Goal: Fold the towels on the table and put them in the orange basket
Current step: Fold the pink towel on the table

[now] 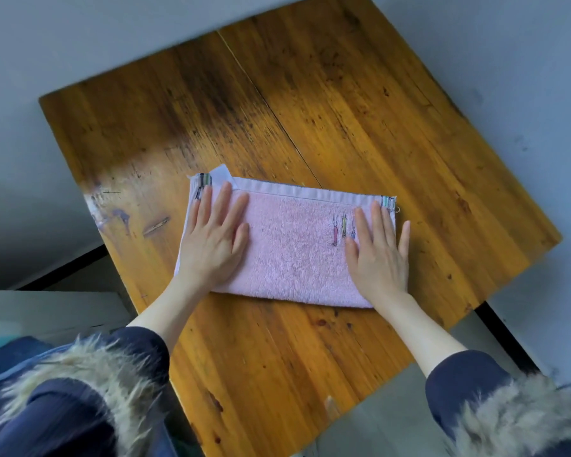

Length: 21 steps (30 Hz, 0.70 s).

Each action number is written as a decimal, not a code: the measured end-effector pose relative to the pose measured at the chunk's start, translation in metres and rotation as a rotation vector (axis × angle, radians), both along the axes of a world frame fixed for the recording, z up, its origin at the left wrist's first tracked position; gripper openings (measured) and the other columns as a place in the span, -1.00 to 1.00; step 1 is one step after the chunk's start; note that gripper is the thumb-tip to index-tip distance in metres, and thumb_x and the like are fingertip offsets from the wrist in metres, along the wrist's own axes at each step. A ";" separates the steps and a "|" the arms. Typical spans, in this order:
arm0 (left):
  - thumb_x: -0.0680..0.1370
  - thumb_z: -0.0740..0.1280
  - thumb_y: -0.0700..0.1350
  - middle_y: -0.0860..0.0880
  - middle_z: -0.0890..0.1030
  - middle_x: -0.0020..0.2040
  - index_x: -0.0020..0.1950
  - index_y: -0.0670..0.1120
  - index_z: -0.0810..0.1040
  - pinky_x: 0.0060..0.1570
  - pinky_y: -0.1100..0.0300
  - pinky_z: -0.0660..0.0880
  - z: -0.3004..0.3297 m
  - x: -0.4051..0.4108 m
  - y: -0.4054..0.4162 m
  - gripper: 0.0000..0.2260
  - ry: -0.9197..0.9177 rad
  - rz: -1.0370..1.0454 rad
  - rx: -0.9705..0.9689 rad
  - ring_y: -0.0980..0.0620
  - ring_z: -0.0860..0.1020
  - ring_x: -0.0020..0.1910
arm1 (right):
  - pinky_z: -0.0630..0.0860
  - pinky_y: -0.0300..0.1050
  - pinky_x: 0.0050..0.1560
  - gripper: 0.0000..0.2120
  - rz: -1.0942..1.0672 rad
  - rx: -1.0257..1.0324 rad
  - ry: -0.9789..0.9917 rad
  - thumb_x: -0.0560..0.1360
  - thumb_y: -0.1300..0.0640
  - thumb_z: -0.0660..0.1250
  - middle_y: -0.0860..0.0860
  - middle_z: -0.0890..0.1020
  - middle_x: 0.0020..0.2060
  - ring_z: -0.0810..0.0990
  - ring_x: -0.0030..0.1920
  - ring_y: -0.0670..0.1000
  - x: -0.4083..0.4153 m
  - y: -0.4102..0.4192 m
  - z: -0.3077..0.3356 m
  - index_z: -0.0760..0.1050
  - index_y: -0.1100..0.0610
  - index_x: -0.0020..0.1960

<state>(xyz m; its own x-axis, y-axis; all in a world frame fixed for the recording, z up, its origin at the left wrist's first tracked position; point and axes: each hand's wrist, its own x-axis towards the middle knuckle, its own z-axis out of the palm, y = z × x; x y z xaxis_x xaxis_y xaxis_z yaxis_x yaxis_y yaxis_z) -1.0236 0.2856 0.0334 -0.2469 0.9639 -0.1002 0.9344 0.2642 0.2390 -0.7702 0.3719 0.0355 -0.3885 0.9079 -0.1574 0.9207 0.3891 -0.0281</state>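
Note:
A pink towel [290, 245] lies folded into a long rectangle on the wooden table [360, 103]. It has a pale border along its far edge and small coloured stitching near its right end. My left hand [213, 240] lies flat on the towel's left end, fingers straight and spread. Flat on the right end is my right hand [378, 249], its fingers pointing away from me. Neither hand grips the cloth. The orange basket is not in view.
The table's corners point left, right and away from me, with grey floor [63, 37] around it. A pale box or shelf [47, 308] sits at the lower left beside the table. My dark sleeves with fur trim [80, 367] fill the bottom corners.

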 end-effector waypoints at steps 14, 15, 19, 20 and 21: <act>0.47 0.30 0.19 -0.19 0.47 0.00 0.03 -0.16 0.52 -0.03 -0.06 0.30 0.022 -0.016 -0.080 -0.58 -0.021 0.668 -0.088 -0.21 0.38 0.01 | -0.13 0.35 0.42 -0.42 0.302 -0.105 0.111 0.54 -0.21 -0.08 0.03 0.07 0.51 -0.03 0.51 0.13 -0.063 -0.074 0.002 0.11 -0.02 0.50; 0.47 0.30 0.20 -0.17 0.46 -0.02 0.02 -0.15 0.54 -0.03 -0.05 0.30 0.022 -0.016 -0.082 -0.59 -0.029 0.670 -0.095 -0.20 0.38 0.01 | -0.12 0.35 0.41 -0.42 0.301 -0.099 0.103 0.54 -0.21 -0.07 0.05 0.08 0.50 -0.01 0.51 0.14 -0.063 -0.075 0.001 0.11 -0.01 0.50; 0.50 0.29 0.13 -0.06 0.35 -0.12 -0.07 -0.12 0.58 -0.04 0.00 0.28 0.022 -0.011 -0.078 -0.68 -0.107 0.674 -0.084 -0.16 0.36 -0.01 | -0.10 0.35 0.39 -0.40 0.290 -0.092 0.055 0.54 -0.25 -0.10 0.06 0.07 0.51 -0.01 0.51 0.14 -0.067 -0.078 -0.001 0.05 -0.02 0.51; 0.51 0.28 0.11 -0.05 0.34 -0.13 -0.10 -0.11 0.59 -0.05 0.01 0.28 0.022 -0.010 -0.076 -0.71 -0.134 0.682 -0.083 -0.13 0.35 -0.03 | -0.10 0.35 0.39 -0.40 0.282 -0.094 0.044 0.54 -0.26 -0.12 0.05 0.05 0.51 -0.02 0.51 0.14 -0.068 -0.078 -0.002 0.03 -0.02 0.51; 0.52 0.28 0.09 -0.04 0.35 -0.14 -0.13 -0.10 0.59 -0.05 0.02 0.30 0.023 -0.011 -0.074 -0.73 -0.166 0.694 -0.084 -0.10 0.34 -0.05 | -0.11 0.35 0.39 -0.40 0.273 -0.097 0.028 0.54 -0.27 -0.14 0.05 0.03 0.51 -0.04 0.51 0.13 -0.070 -0.078 -0.002 0.01 -0.03 0.51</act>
